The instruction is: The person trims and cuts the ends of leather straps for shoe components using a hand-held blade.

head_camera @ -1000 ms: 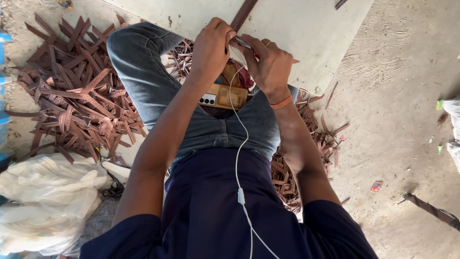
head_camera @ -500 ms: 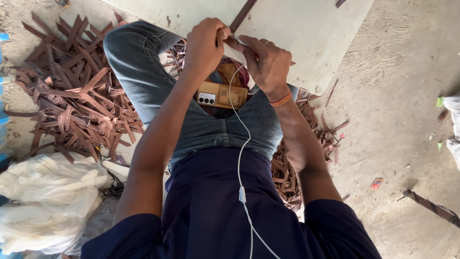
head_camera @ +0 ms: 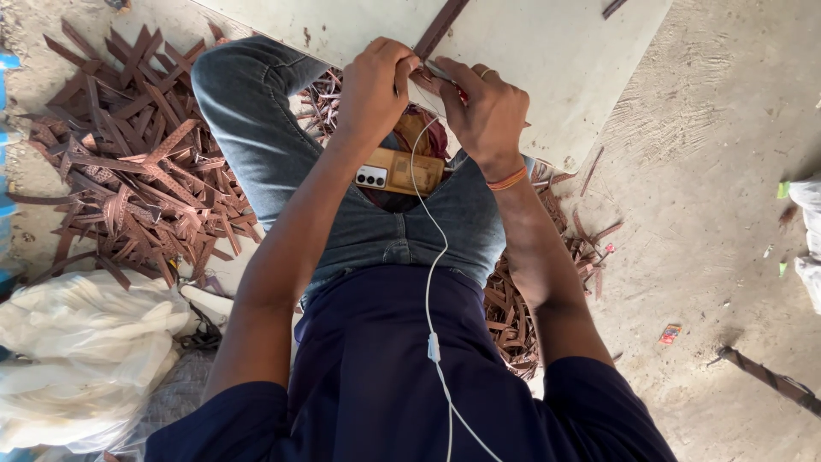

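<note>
My left hand [head_camera: 374, 90] and my right hand [head_camera: 489, 111] meet at the near edge of a pale board [head_camera: 547, 51] resting over my legs. Between them runs a long brown strip [head_camera: 440, 28] that lies diagonally on the board; my left fingers pinch its near end. My right hand grips a small metal tool [head_camera: 438, 71] with a reddish part, its tip at the strip's end. An orange band [head_camera: 508, 180] circles my right wrist. A phone in a tan case [head_camera: 398, 174] lies in my lap, a white cable [head_camera: 430, 282] running from it.
A heap of cut brown strips [head_camera: 137, 180] covers the ground at left, and more strips [head_camera: 513, 308] lie by my right thigh. White plastic bags [head_camera: 77, 359] sit at lower left. A dark strap [head_camera: 770, 381] lies on the dusty floor at right.
Both hands stay at the strip's end on the board's edge, shifting only slightly. The view has drifted a little.
</note>
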